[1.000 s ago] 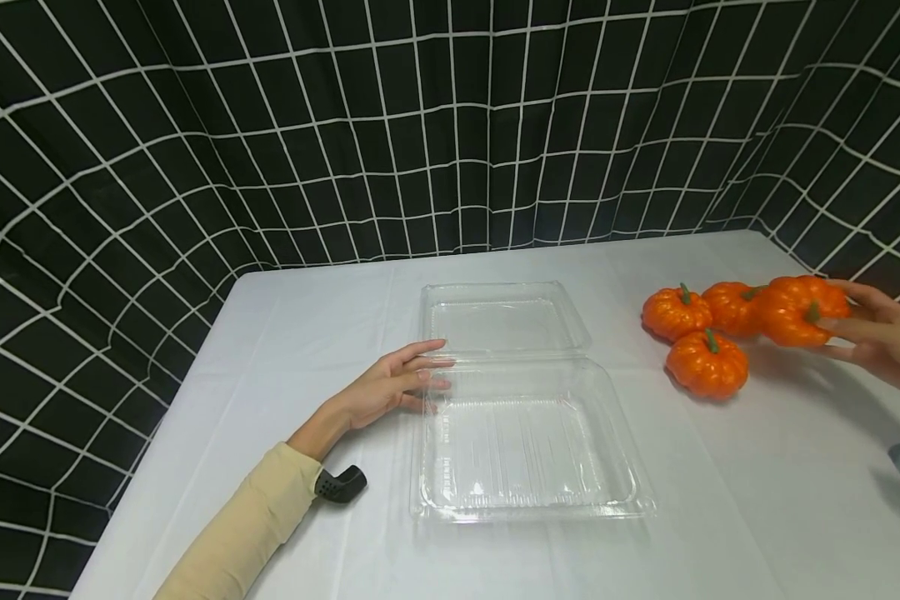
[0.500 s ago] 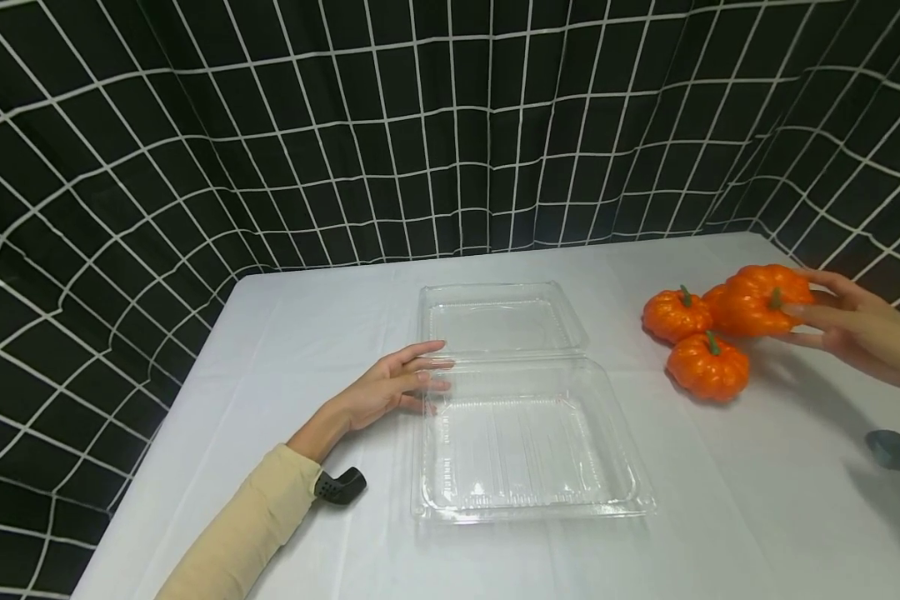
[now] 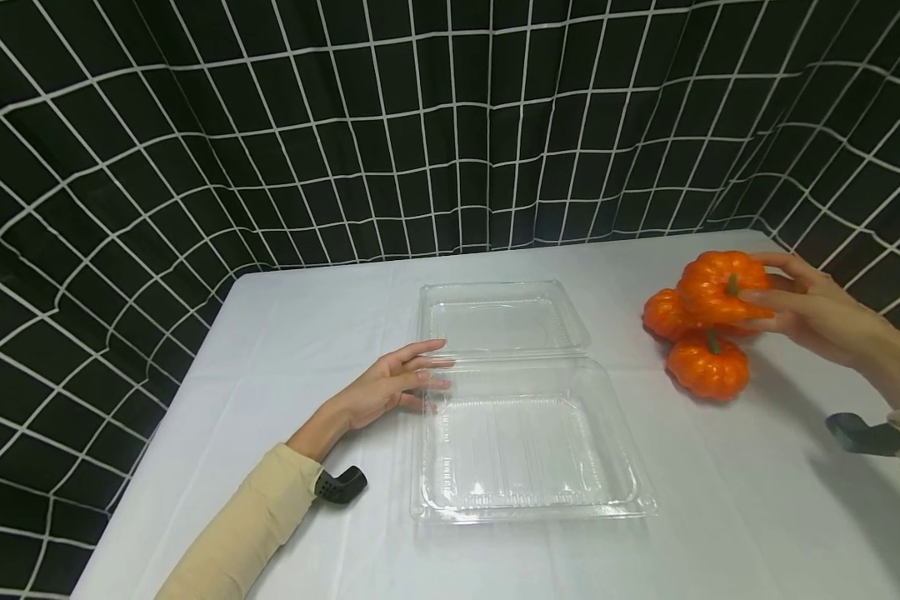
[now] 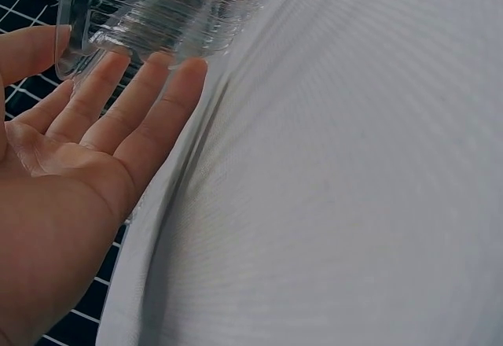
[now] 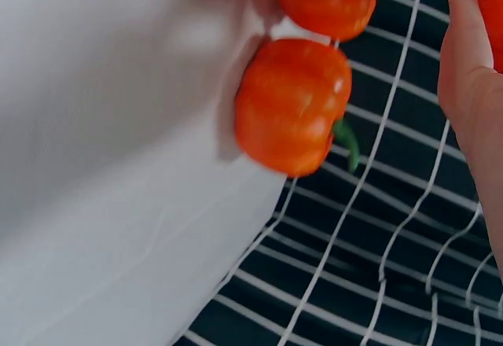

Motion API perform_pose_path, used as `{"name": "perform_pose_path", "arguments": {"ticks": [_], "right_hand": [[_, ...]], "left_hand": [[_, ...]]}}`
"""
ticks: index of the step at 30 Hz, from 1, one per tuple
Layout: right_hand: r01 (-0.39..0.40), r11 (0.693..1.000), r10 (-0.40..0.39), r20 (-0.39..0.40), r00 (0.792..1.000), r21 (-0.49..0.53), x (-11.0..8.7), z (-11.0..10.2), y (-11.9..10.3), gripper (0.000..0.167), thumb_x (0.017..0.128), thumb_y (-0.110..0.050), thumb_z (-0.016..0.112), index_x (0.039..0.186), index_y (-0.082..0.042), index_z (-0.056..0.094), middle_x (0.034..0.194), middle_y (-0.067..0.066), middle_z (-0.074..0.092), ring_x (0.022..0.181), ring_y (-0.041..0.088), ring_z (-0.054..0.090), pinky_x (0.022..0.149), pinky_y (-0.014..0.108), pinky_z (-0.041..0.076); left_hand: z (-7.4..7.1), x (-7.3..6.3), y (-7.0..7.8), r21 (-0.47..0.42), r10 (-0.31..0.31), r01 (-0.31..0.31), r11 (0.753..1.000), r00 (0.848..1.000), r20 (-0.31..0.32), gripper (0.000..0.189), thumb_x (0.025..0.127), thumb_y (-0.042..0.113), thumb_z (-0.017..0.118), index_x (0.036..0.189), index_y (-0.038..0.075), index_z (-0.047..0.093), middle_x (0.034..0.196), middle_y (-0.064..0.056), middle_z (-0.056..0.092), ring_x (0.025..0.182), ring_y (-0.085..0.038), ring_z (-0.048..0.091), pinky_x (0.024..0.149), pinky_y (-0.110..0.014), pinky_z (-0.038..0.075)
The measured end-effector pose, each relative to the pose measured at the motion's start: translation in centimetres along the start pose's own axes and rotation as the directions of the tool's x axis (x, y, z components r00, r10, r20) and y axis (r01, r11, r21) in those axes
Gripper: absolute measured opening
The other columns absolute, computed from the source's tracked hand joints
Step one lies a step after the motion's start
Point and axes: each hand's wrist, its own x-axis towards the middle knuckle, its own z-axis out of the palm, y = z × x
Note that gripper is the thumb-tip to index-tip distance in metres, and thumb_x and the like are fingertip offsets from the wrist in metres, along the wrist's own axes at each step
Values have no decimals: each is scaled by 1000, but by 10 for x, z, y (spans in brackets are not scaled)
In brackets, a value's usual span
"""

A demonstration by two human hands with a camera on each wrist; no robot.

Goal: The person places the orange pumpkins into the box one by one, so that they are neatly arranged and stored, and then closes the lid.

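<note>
My right hand (image 3: 821, 312) grips an orange pumpkin (image 3: 708, 283) with a green stem, raised above the others at the right of the table. In the right wrist view only a slice of this held pumpkin (image 5: 491, 16) shows at the right edge. Under it sit a front pumpkin (image 3: 708, 375), a left one (image 3: 662, 315) and another mostly hidden behind. My left hand (image 3: 382, 387) lies at the left side of a clear plastic clamshell container (image 3: 525, 454), fingers nearly straight. In the left wrist view its fingertips touch or nearly touch the container wall (image 4: 169, 23).
The container's second half (image 3: 498, 321) lies unfolded behind the first on the white tablecloth (image 3: 300, 333). A black curtain (image 3: 420, 125) with white grid lines surrounds the table at the back and sides. Wrist camera mounts (image 3: 341, 485) stick out from both sleeves.
My right hand has carried the held pumpkin left and slightly upward, so it now covers part of the left and rear pumpkins. My left hand and the container stay where they were.
</note>
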Motion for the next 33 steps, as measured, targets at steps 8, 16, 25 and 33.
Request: {"name": "perform_pose_path", "arguments": {"ticks": [8,16,25,33], "right_hand": [[-57,967,77,72,994,-247,13,27,-9,47,100,-10,43,140,-32,32,126,-8,44,102,9,58,77,36,55],[-75,982,91,89,992,-171,23,56,-13,44,100,-11,46,139,-25,31,124,-5,48,101,12,60,82,33,54],[-34,996,47,172,984,-80,31,86,-12,43,97,-3,46,135,-17,32,124,2,47,105,15,55,84,31,53],[-59,996,42,224,974,68,34,107,-13,42,98,-3,46,134,-17,30,126,4,42,103,17,56,85,30,52]], "left_hand": [[1,-1,-1,0,5,-5,1000,1000,-6,58,98,7,48,150,1,21,145,-21,38,122,-33,50,86,-45,51],[1,-2,-1,-1,7,-7,1000,1000,-10,57,99,5,46,150,2,22,145,-21,38,122,-35,49,87,-45,51],[1,0,-2,-3,6,-6,1000,1000,-9,57,99,5,46,150,1,21,145,-21,38,121,-31,51,86,-44,51],[1,1,-2,11,3,-2,1000,1000,-7,58,98,6,47,149,0,22,145,-21,38,122,-33,50,85,-42,52]]}}
